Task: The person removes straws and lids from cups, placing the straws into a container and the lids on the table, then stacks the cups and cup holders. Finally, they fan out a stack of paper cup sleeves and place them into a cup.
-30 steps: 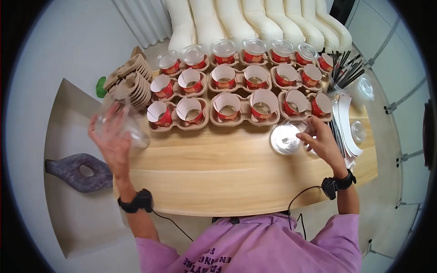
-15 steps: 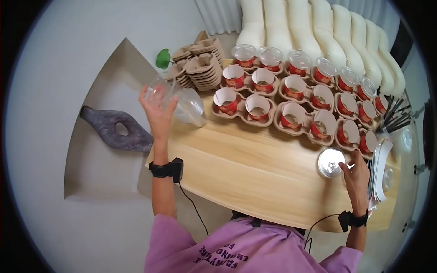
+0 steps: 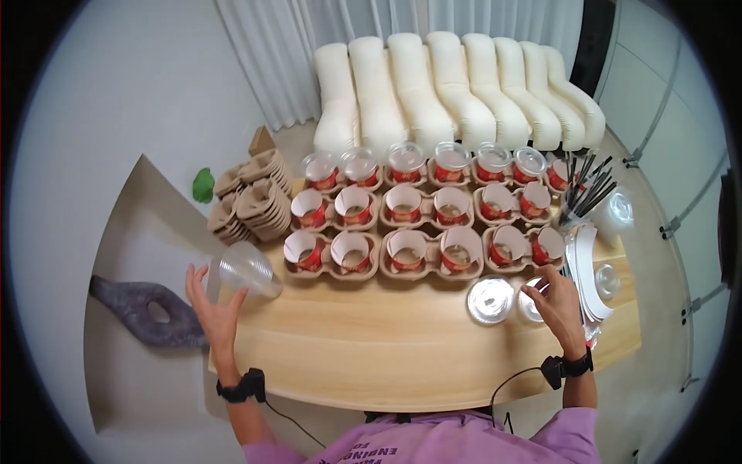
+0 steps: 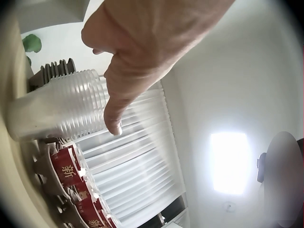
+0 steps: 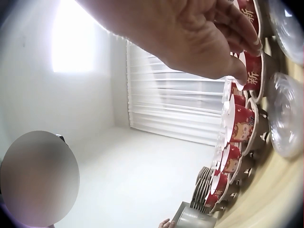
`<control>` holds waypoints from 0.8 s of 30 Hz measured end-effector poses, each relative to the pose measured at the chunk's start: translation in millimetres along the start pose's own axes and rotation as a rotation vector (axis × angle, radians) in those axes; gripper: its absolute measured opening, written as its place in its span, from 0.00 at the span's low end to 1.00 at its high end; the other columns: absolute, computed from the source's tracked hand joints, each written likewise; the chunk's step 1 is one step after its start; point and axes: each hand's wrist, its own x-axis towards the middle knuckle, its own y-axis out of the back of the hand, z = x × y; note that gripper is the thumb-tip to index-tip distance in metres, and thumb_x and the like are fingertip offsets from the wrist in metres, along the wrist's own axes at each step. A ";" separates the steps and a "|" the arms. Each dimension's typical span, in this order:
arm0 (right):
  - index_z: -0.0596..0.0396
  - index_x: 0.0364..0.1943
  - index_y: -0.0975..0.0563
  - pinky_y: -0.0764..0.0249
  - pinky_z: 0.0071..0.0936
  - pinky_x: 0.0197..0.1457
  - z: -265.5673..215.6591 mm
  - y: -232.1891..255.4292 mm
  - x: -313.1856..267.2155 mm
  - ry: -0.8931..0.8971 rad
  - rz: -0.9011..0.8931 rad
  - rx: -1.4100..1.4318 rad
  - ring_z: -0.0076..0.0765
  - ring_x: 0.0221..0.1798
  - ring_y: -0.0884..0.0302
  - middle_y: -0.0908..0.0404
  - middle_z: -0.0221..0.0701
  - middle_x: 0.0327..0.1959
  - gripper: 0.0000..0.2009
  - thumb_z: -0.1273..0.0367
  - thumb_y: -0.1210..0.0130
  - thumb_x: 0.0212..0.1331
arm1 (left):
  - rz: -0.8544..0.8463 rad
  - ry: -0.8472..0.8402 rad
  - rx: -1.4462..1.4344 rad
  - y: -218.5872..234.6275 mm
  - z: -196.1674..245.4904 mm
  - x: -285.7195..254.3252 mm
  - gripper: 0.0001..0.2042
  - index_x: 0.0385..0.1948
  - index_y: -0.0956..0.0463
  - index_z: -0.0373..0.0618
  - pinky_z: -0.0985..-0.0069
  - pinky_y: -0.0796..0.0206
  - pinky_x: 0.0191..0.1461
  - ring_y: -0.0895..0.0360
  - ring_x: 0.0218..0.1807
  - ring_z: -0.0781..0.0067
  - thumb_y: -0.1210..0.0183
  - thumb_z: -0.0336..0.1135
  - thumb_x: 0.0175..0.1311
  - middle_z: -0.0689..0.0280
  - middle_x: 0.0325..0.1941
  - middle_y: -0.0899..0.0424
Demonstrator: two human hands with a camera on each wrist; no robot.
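At the left side of the table a stack of clear plastic cups point(image 3: 249, 271) stands nested, ribbed by its many rims in the left wrist view. My left hand point(image 3: 215, 313) is beside it with fingers spread and thumb point(image 4: 116, 116) extended along the cups; nothing is in its grasp. On the right, my right hand point(image 3: 555, 305) hovers over a clear round lid point(image 3: 530, 300), its fingers loosely bent and holding nothing visible. Another clear lid pile point(image 3: 490, 300) lies just left of it. Red paper cups point(image 3: 409, 263) sit in brown cardboard carriers point(image 3: 402, 274) beyond.
Back-row cups carry clear lids point(image 3: 406, 157). Stacked empty carriers point(image 3: 263, 209) stand at the back left. Black straws point(image 3: 589, 189), white curved sheets point(image 3: 591, 274) and more clear lids point(image 3: 618, 210) crowd the right edge. A cream sofa point(image 3: 456, 93) is behind the table.
My left hand held a clear cup above the stack half a second ago; now it is lower, without that cup. My right hand stays by the lids. The head view has swung left and back.
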 end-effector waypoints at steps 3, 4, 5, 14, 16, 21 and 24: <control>0.61 0.43 0.24 0.26 0.39 0.40 0.8 9.3 14.9 0.037 -0.005 0.063 0.46 0.33 0.19 0.17 0.38 0.29 0.18 0.65 0.33 0.53 | -0.002 -0.069 -0.049 7.8 46.9 14.6 0.34 0.60 0.31 0.43 0.60 0.43 0.71 0.37 0.69 0.53 0.27 0.31 0.47 0.54 0.69 0.34; 0.62 0.44 0.24 0.25 0.38 0.40 -0.2 13.8 22.8 0.028 -0.044 0.118 0.45 0.34 0.18 0.17 0.39 0.29 0.18 0.65 0.33 0.54 | -0.051 -0.123 -0.126 5.4 68.5 21.4 0.32 0.60 0.29 0.42 0.60 0.39 0.68 0.35 0.68 0.55 0.28 0.31 0.49 0.55 0.68 0.33; 0.64 0.44 0.24 0.24 0.36 0.39 -4.6 17.1 30.9 0.039 -0.037 0.146 0.45 0.34 0.17 0.17 0.42 0.29 0.17 0.67 0.34 0.55 | -0.158 -0.150 -0.216 1.5 92.0 29.2 0.30 0.58 0.28 0.42 0.60 0.36 0.64 0.32 0.66 0.56 0.29 0.31 0.50 0.56 0.66 0.30; 0.67 0.44 0.23 0.23 0.38 0.46 -31.3 34.3 157.6 0.167 0.024 -0.084 0.54 0.43 0.18 0.17 0.52 0.40 0.13 0.73 0.45 0.56 | -0.750 -0.867 -0.587 -159.8 259.0 93.5 0.21 0.52 0.24 0.35 0.64 0.26 0.50 0.19 0.47 0.54 0.36 0.39 0.61 0.49 0.50 0.18; 0.68 0.44 0.23 0.24 0.42 0.48 -31.3 32.6 182.1 0.141 -0.071 -0.173 0.59 0.45 0.19 0.19 0.57 0.40 0.13 0.76 0.50 0.54 | -0.782 -0.943 -0.509 -199.4 291.8 109.1 0.24 0.52 0.24 0.32 0.61 0.26 0.49 0.18 0.47 0.51 0.36 0.43 0.60 0.47 0.47 0.17; 0.68 0.40 0.23 0.27 0.49 0.50 -1.9 8.3 251.5 0.176 -0.063 -0.241 0.63 0.48 0.21 0.20 0.60 0.41 0.12 0.77 0.51 0.53 | -0.990 -1.008 -0.215 -273.3 365.2 132.8 0.17 0.46 0.21 0.36 0.58 0.27 0.49 0.19 0.45 0.44 0.39 0.33 0.56 0.45 0.43 0.17; 0.72 0.37 0.22 0.22 0.49 0.47 18.9 -7.8 288.2 0.205 0.081 -0.299 0.64 0.43 0.18 0.19 0.61 0.36 0.12 0.74 0.49 0.52 | -0.994 -1.035 -0.246 -297.0 395.6 112.9 0.12 0.35 0.18 0.33 0.56 0.27 0.44 0.18 0.42 0.44 0.43 0.26 0.49 0.42 0.35 0.17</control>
